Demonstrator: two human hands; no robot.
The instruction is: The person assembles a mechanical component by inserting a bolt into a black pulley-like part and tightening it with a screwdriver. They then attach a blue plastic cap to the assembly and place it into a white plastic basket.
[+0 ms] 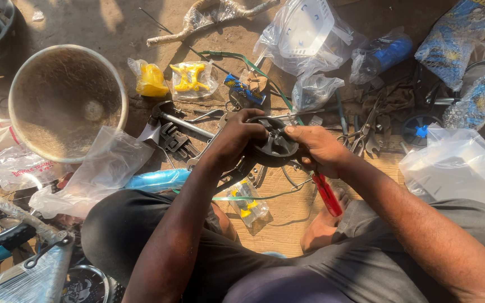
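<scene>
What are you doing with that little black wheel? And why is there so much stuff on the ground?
A person sitting on the ground holds a small black wheel with both hands. The left hand steadies it; the right hand works on it, gripping a red-handled tool. Around them lie a wrench, yellow parts in plastic bags and a big round bowl.

Small black spoked wheel [276,143], tilted, mid-air

You're looking down at a dirt floor [113,22] in strong sunlight (hard shadows cross its top edge), with what may be a pale wooden board [287,210] lying under the clutter.
</scene>
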